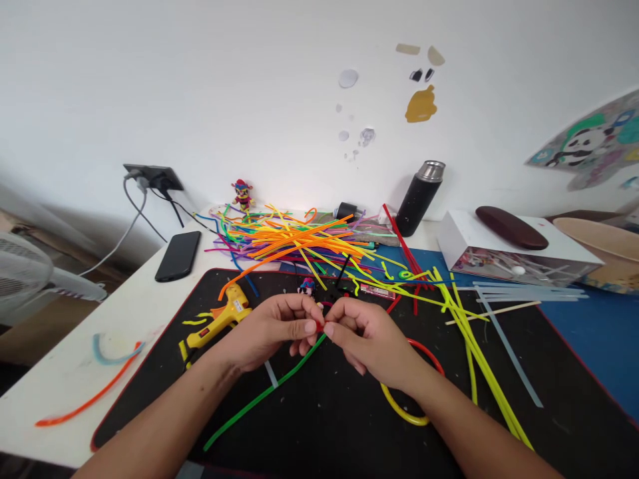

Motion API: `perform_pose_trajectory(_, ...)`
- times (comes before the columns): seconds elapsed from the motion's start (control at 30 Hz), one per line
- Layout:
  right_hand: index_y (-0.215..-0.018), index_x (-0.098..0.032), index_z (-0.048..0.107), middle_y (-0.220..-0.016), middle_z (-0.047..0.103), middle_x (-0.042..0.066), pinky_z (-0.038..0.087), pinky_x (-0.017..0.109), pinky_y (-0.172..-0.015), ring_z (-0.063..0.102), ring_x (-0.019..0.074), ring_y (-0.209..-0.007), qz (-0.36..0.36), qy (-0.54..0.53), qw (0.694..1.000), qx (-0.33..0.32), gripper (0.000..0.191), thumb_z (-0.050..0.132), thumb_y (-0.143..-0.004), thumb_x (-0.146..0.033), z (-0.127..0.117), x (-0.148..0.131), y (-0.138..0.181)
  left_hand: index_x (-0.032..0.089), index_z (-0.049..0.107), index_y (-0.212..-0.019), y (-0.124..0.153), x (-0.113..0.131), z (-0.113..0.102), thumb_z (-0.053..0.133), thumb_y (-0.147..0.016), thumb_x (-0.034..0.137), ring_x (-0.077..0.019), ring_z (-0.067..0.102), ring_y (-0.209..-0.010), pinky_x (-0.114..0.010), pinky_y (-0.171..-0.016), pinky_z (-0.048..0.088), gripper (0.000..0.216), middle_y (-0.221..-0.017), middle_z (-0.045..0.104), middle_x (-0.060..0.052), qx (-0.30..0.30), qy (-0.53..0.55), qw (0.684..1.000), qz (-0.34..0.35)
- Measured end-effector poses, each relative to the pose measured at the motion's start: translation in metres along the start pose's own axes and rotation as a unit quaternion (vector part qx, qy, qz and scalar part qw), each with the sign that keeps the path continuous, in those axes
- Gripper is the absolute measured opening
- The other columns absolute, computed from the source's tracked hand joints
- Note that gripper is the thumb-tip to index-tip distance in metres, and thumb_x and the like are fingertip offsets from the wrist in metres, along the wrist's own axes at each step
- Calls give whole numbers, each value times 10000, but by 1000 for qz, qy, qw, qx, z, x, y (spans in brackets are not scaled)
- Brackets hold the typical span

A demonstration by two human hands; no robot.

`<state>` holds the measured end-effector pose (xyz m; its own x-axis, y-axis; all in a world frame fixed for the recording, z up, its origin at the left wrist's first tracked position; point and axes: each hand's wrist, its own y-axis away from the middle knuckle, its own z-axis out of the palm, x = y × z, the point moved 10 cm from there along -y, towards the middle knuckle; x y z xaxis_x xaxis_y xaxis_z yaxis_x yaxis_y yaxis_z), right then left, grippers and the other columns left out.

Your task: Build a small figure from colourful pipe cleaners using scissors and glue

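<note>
My left hand [272,329] and my right hand [367,336] meet over the black mat [324,412], fingertips pinched together on a small red pipe-cleaner piece [320,326]. A long green pipe cleaner [259,398] runs from that pinch down to the left across the mat. Both hands are closed. A red and yellow pipe-cleaner ring [414,392] lies under my right wrist. A yellow glue gun [222,317] lies just left of my left hand.
A big heap of coloured pipe cleaners [294,239] fills the back of the desk. A black phone [178,255], a black flask [419,197], a white box [509,256] with a dark case, clear glue sticks [529,291], and an orange pipe cleaner [90,399] surround the mat.
</note>
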<state>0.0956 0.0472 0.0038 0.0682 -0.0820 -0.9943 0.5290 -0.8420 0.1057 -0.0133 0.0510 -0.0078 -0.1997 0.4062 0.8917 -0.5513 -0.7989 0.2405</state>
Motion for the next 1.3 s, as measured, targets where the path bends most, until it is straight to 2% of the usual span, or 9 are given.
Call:
perform_pose_trajectory(0.43,-874,-199,599,-498,468,-110,286,167,-380,400,59,-354,1,2,1000,-7,208,638,-983,-370,2,1,0,120,750,-830,0,-5,-3,950,-722,461,-76,572,-519,-173,-475,375,410,-647,673,-18,3,-18,999,-27)
perform_pose_trajectory(1.3,-881,-200,603,-501,476,-108,294,170,-391,419,62,-366,3,14,1000,-17,201,631,-997,-362,3,3,0,118,766,-820,0,-8,-8,961,-696,456,-76,566,-502,-170,-453,369,409,-636,677,-21,16,-29,999,-32)
